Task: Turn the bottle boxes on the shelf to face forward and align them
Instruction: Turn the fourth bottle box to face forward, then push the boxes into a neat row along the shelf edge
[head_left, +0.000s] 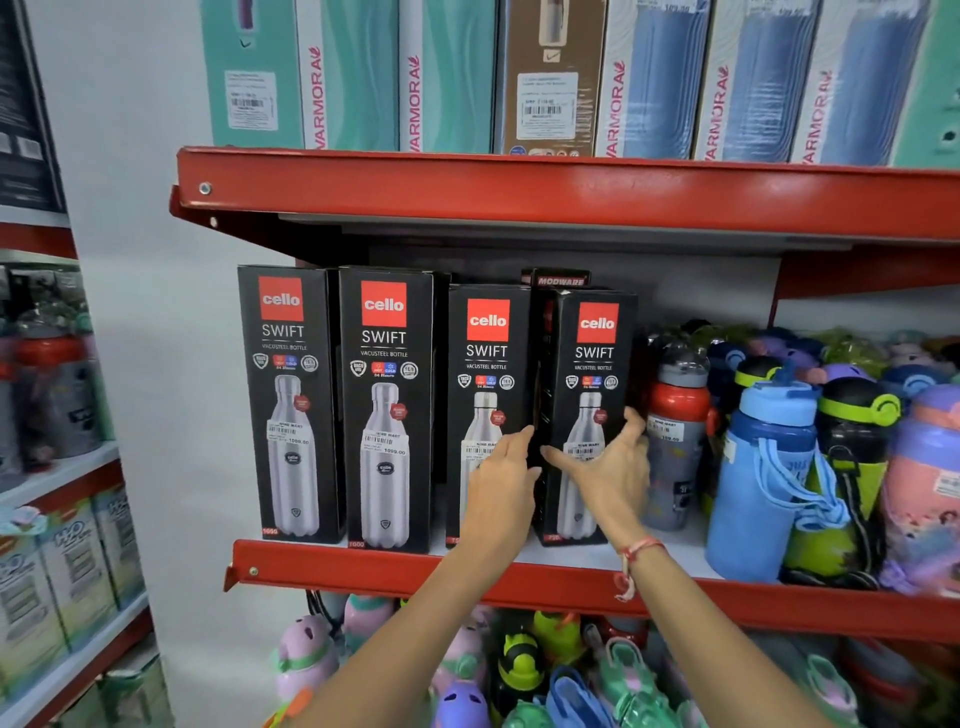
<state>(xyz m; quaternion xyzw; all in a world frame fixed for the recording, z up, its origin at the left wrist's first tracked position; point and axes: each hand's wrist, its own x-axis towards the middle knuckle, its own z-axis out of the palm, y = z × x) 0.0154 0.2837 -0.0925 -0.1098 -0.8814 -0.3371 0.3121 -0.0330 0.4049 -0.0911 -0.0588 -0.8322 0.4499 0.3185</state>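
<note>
Head-camera view is filled by a red painted metal shelf on which 4 tall black cardboard bottle boxes are stood upright, each printed with a red logo square and a steel bottle picture. The 2 taller boxes, the leftmost tall box and the second tall box, are faced forward side by side. To their right, the third, shorter box is touched on its lower front by the left hand, whose fingers are extended and spread flat, nothing being clasped. The fourth, shorter box is turned slightly, its dark left side panel being shown, and is gripped by the right hand, thumb on the left edge and fingers curled around the right edge. A red thread bracelet is worn on that wrist. Just right of this box, a grey plastic bottle with a red band and a blue plastic bottle with a strap are crowded together.
</note>
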